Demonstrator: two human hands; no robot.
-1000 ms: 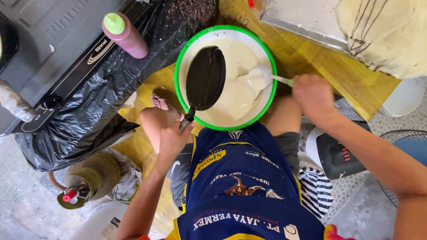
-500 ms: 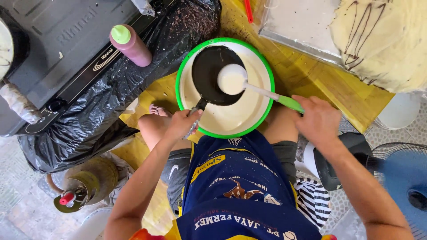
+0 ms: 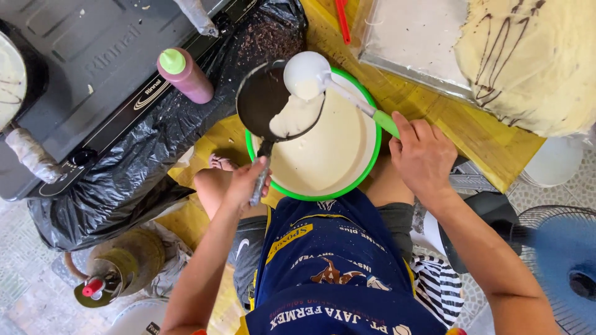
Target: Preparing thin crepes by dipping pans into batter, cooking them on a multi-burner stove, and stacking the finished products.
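Pouring's underway: left hand (image 3: 245,183) grips small black frying pan (image 3: 273,102), right hand (image 3: 422,155) tips green-handled white ladle (image 3: 307,74); white batter (image 3: 297,115) only partly covers it.

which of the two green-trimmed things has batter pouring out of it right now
The ladle with the green handle, held by the right hand. It is tipped over the small black pan, which the left hand holds. The green-rimmed bowl simply sits below, full of batter.

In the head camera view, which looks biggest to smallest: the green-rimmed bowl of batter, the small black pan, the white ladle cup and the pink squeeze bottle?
1. Green-rimmed round bowl of pale batter
2. Small black frying pan, held above the bowl, so nearer the camera
3. Pink squeeze bottle with green cap and white ladle cup: too alike to rank.
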